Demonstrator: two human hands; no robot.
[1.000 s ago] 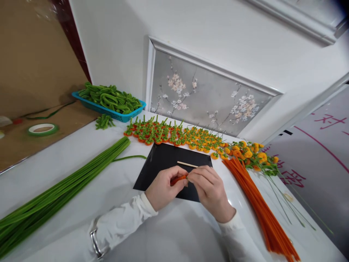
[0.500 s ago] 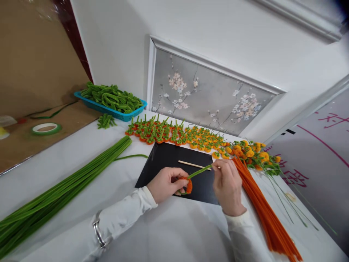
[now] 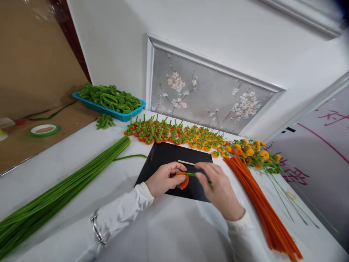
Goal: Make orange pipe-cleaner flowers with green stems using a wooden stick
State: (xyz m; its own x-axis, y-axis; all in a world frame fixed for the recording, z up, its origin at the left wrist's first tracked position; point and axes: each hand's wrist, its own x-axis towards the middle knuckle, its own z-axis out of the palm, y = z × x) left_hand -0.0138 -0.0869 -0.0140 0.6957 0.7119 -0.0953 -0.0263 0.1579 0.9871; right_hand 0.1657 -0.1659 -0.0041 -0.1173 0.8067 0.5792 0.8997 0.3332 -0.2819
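Observation:
My left hand (image 3: 163, 177) pinches a small orange pipe-cleaner coil (image 3: 183, 181) over a black mat (image 3: 166, 155). A short green pipe-cleaner stem (image 3: 192, 174) sticks out of the coil toward my right hand (image 3: 216, 185), whose fingers close on the stem's end just right of the coil. A thin wooden stick (image 3: 185, 162) lies on the mat just behind both hands.
Long green pipe cleaners (image 3: 62, 189) lie at left, orange ones (image 3: 261, 207) at right. Rows of finished orange and yellow pieces (image 3: 177, 136) line the back, flowers on wire stems (image 3: 259, 154) at back right. A blue tray of green pieces (image 3: 109, 100) and green tape (image 3: 43, 129) sit far left.
My right hand pulled the green stem out to the right, then came back in close to the coil. The left hand kept hold of the orange coil.

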